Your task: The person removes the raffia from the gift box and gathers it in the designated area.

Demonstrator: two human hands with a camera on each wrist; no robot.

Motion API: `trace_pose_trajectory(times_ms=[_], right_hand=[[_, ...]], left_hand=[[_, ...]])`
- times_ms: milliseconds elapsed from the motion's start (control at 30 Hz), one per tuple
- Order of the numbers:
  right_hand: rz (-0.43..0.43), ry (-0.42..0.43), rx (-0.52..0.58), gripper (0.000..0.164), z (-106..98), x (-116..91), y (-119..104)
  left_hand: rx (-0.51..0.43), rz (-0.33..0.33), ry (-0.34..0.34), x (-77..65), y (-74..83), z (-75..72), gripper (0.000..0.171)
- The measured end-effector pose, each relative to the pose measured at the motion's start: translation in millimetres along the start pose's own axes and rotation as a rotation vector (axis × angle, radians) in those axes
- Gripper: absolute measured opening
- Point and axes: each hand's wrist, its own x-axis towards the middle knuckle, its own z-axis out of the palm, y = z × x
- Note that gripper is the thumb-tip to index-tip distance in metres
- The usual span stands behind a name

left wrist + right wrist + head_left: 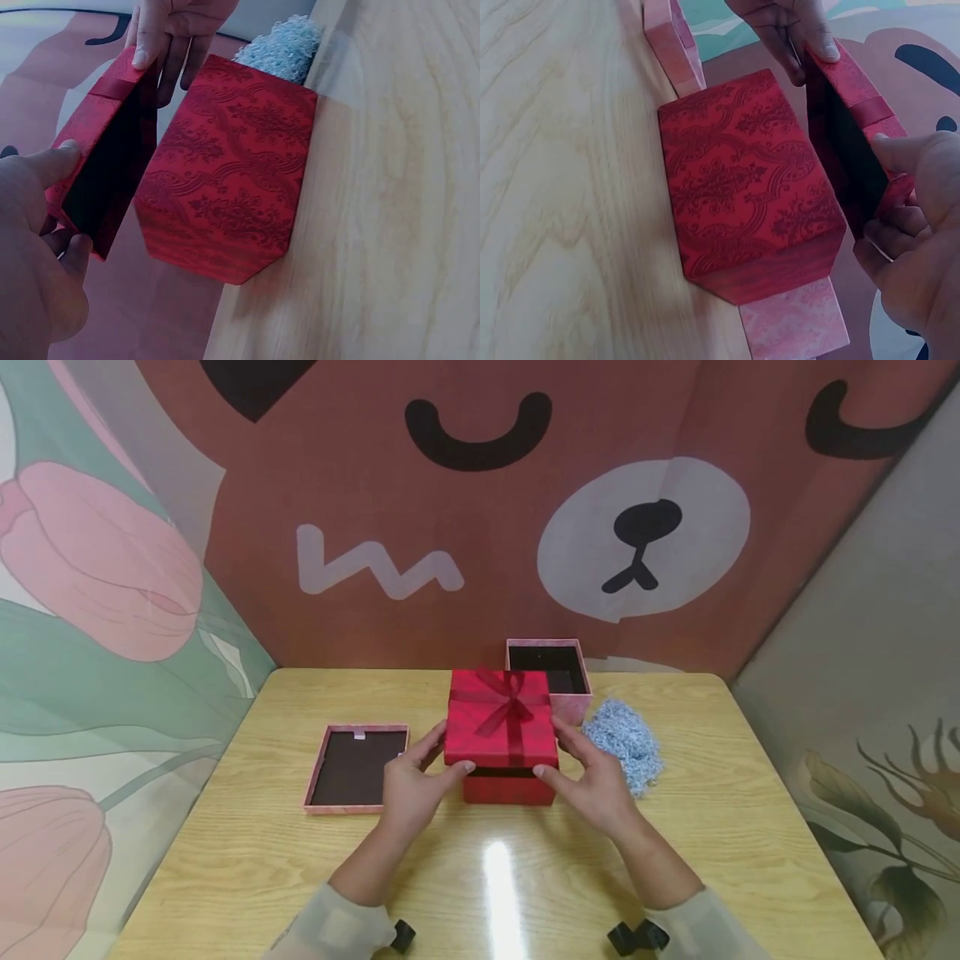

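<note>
A red lid with a dark red ribbon bow is held level between both hands, just above a red patterned box base. My left hand grips the lid's left side, thumb on its front edge and fingers under the rim. On the opposite side my right hand grips it the same way. In both wrist views the lid's dark underside shows, with a gap between it and the box base. The red base stands on the wooden table.
A pink lid lies upturned at the left, its dark inside showing. Behind the red box stands an open pink box with a black interior. Light blue shredded paper is heaped at the right. A printed curtain hangs behind the table.
</note>
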Motion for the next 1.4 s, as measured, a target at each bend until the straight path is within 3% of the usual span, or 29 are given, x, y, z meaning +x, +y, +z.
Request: trace_pose_trajectory(times_ms=[167,367,600,800,1033,1300,1400], right_hand=[[0.020,0.004,0.096,0.073,6,4,-6],[0.013,-0.004,0.183,0.063,15,8,-10],[-0.053,0.001,0.252,0.067,25,12,-17],[-0.148,-0.024,0.308,0.067,32,14,-23],[-0.163,-0.041,0.291,0.077,42,13,-29],[-0.200,-0.083,0.245,0.083,56,13,-35],[-0.196,-0.099,0.219,0.084,60,13,-38]], left_hand=[[-0.043,0.042,0.032,1.8,0.9,-7.4,0.067],[-0.082,0.039,0.058,2.2,1.9,-19.7,0.062],[-0.136,0.021,0.087,1.3,4.6,-32.0,0.056],[-0.120,0.090,0.117,-0.5,5.8,-43.7,0.061],[-0.025,0.154,0.150,-3.0,5.9,-55.3,0.072],[-0.028,0.195,0.172,-7.0,6.4,-70.0,0.076],[-0.035,0.182,0.166,-9.6,6.7,-77.1,0.075]])
